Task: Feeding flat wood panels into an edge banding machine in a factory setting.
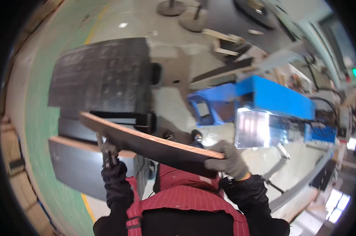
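I hold a long dark board with a light wooden edge, tilted across my front at chest height. My left hand, in a grey glove, grips the board's underside near its left end. At the right end my gloved right hand clasps the board's corner. Both sleeves are black, and I wear a red striped apron.
A stack of dark boards lies to the left, with another dark panel lower down. A blue machine with a shiny metal plate stands to the right. Green floor with a yellow line curves along the left.
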Action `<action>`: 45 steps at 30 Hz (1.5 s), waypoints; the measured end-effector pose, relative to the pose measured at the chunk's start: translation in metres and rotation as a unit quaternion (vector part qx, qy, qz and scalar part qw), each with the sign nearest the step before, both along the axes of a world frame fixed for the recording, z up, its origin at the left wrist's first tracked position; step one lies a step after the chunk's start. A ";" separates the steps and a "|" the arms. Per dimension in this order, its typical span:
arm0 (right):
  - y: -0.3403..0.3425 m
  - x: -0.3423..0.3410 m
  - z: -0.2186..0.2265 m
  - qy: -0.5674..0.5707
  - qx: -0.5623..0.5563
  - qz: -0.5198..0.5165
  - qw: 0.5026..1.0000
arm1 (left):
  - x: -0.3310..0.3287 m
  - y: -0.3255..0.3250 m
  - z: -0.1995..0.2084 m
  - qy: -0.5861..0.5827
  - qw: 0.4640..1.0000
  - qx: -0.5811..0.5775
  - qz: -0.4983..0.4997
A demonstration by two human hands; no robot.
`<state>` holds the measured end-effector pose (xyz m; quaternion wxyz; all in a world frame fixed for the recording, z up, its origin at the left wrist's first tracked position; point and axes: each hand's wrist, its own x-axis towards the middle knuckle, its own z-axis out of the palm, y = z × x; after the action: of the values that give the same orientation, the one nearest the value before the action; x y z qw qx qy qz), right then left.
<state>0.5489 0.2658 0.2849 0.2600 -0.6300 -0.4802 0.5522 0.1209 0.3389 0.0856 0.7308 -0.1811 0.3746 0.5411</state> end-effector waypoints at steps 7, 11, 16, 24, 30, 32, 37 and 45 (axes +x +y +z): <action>-0.081 0.187 -0.015 0.081 0.060 -0.644 0.758 | 0.162 -0.037 0.069 0.070 0.995 0.054 -0.048; -0.106 0.240 -0.050 0.111 0.209 -0.701 0.673 | 0.246 -0.028 0.133 0.061 0.994 0.067 -0.064; -0.078 0.174 -0.091 -0.192 0.210 -0.605 0.743 | 0.296 -0.017 0.150 0.070 0.995 0.070 -0.014; -0.022 0.110 -0.036 -0.021 0.016 -0.503 0.864 | 0.315 -0.023 0.115 0.092 0.989 0.091 -0.066; -0.030 0.150 -0.091 -0.117 0.028 -0.521 0.845 | 0.294 -0.014 0.125 0.141 0.975 0.169 0.006; -0.031 0.157 -0.083 -0.256 0.098 -0.522 0.807 | 0.225 -0.005 0.059 0.711 0.668 0.211 -0.063; -0.047 0.221 -0.090 -0.378 0.141 -0.491 0.772 | 0.163 0.015 0.062 0.967 0.205 0.112 -0.106; -0.073 0.314 -0.080 -0.276 0.105 -0.515 0.805 | 0.259 -0.005 0.127 0.360 0.902 0.207 -0.116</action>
<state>0.8625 0.1932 0.2048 0.4270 -0.8795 -0.1915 0.0860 0.3794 0.3336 0.2124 0.6251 0.2262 0.5099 0.5460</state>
